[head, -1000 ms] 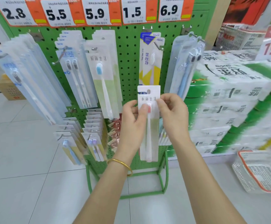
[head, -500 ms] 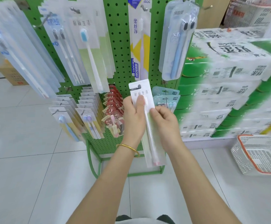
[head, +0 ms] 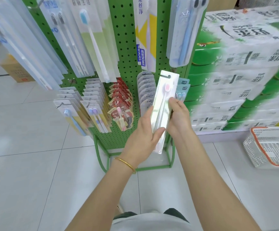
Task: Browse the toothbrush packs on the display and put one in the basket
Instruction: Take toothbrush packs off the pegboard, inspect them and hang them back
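Observation:
I hold one toothbrush pack (head: 163, 104), white and pale green with a pink-headed brush, tilted in front of the green pegboard display (head: 127, 52). My left hand (head: 142, 135) grips its lower left edge, thumb across the front. My right hand (head: 179, 117) holds the right edge from behind, fingers curled on it. Many other toothbrush packs (head: 92, 39) hang on the display's hooks. The white basket with an orange rim (head: 272, 147) sits on the floor at the right, apart from both hands.
Stacked green and white tissue cartons (head: 242, 77) fill the right side, next to the display. A cardboard box (head: 15, 69) stands on the tiled floor at the far left. The display's green frame legs (head: 102, 157) reach the floor below my hands.
The pack has been turned over, from printed back to the side showing the pink brush head, and tilted right. My view has dropped lower; the price tags have left the frame.

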